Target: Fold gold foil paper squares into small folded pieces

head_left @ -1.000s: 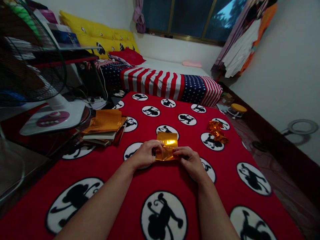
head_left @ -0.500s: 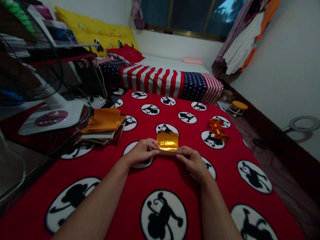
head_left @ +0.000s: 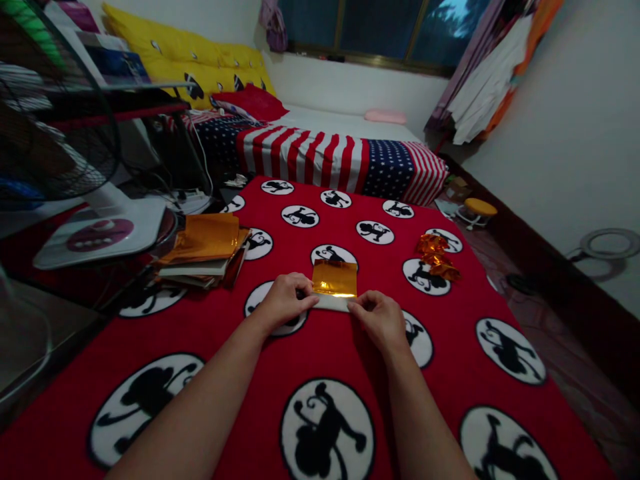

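The left hand (head_left: 287,301) pinches one end of the white edge (head_left: 332,303) of the gold paper (head_left: 335,277), thumb and finger closed on it. The right hand (head_left: 383,320) pinches the other end the same way. That is one paper, in the middle of the frame, and fingers hide its near corners. One pile of papers (head_left: 213,235) sits at middle left on the red cloth (head_left: 240,400); I can't count the sheets. Crumply gold foil (head_left: 436,248) lies at middle right. One fan (head_left: 107,223) stands far left.

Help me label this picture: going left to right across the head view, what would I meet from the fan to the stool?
Fan base, stack of sheets, left hand, gold sheet, right hand, crumpled orange foil, yellow stool.
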`<state>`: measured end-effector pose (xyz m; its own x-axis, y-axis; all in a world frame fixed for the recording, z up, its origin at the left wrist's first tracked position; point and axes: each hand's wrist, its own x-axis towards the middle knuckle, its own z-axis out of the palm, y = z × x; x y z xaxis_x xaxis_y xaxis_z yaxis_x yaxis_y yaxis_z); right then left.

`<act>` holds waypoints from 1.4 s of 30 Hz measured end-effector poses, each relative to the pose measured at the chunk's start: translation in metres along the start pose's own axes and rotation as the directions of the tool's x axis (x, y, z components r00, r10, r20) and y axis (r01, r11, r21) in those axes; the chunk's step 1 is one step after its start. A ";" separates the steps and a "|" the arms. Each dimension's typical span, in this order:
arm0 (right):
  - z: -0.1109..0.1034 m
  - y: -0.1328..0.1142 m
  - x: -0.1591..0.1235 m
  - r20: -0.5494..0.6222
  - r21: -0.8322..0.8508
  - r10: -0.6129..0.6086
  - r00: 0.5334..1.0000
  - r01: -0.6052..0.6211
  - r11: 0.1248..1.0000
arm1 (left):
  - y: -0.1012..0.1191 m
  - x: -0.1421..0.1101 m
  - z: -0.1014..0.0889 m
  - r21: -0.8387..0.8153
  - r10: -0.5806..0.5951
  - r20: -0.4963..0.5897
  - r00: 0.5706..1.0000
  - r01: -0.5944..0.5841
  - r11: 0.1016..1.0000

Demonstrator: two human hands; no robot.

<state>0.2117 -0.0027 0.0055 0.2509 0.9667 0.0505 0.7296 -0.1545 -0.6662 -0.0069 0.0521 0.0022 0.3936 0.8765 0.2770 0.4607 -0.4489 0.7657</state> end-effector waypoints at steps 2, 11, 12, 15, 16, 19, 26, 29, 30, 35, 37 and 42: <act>-0.002 -0.005 -0.001 -0.003 -0.084 0.031 1.000 -0.031 0.996 | 0.000 0.000 0.001 0.003 0.008 -0.010 1.000 -0.008 1.000; -0.004 -0.012 -0.004 -0.031 -0.168 0.083 0.996 -0.087 0.982 | -0.001 0.000 0.004 0.151 0.083 -0.048 0.995 -0.075 0.986; -0.003 -0.012 -0.004 -0.039 -0.180 0.085 0.996 -0.090 0.980 | -0.001 0.000 0.005 0.168 0.091 -0.054 0.994 -0.081 0.983; -0.002 -0.015 -0.004 -0.076 -0.233 0.081 0.994 -0.097 0.968 | -0.001 0.000 0.007 0.206 0.105 -0.068 0.992 -0.089 0.975; -0.002 -0.015 -0.004 -0.084 -0.249 0.076 0.994 -0.095 0.964 | -0.001 0.000 0.007 0.212 0.106 -0.068 0.992 -0.090 0.973; 0.000 -0.017 -0.004 -0.092 -0.272 0.073 0.993 -0.095 0.958 | -0.002 -0.001 0.008 0.219 0.103 -0.066 0.992 -0.086 0.972; 0.001 -0.017 -0.004 -0.100 -0.292 0.088 0.991 -0.114 0.950 | -0.003 -0.001 0.009 0.233 0.076 -0.088 0.993 -0.053 0.971; 0.001 -0.018 -0.004 -0.107 -0.297 0.082 0.991 -0.111 0.948 | -0.002 -0.001 0.010 0.244 0.060 -0.091 0.994 -0.036 0.969; 0.002 -0.018 -0.005 -0.110 -0.298 0.081 0.991 -0.111 0.948 | -0.002 -0.001 0.010 0.250 0.056 -0.095 0.994 -0.031 0.968; 0.002 -0.019 -0.005 -0.113 -0.309 0.086 0.990 -0.118 0.944 | -0.002 -0.001 0.011 0.283 0.036 -0.113 0.993 -0.003 0.959; 0.002 -0.020 -0.005 -0.115 -0.315 0.086 0.990 -0.119 0.941 | -0.001 0.000 0.012 0.296 0.029 -0.110 0.994 0.004 0.955; 0.002 -0.021 -0.005 -0.123 -0.337 0.089 0.988 -0.126 0.933 | 0.000 -0.001 0.012 0.316 0.024 -0.116 0.993 0.014 0.949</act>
<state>0.1940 -0.0035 0.0172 0.3910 0.9167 0.0825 0.8635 -0.3343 -0.3776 0.0022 0.0498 -0.0053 0.3098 0.8799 0.3602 0.6942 -0.4682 0.5467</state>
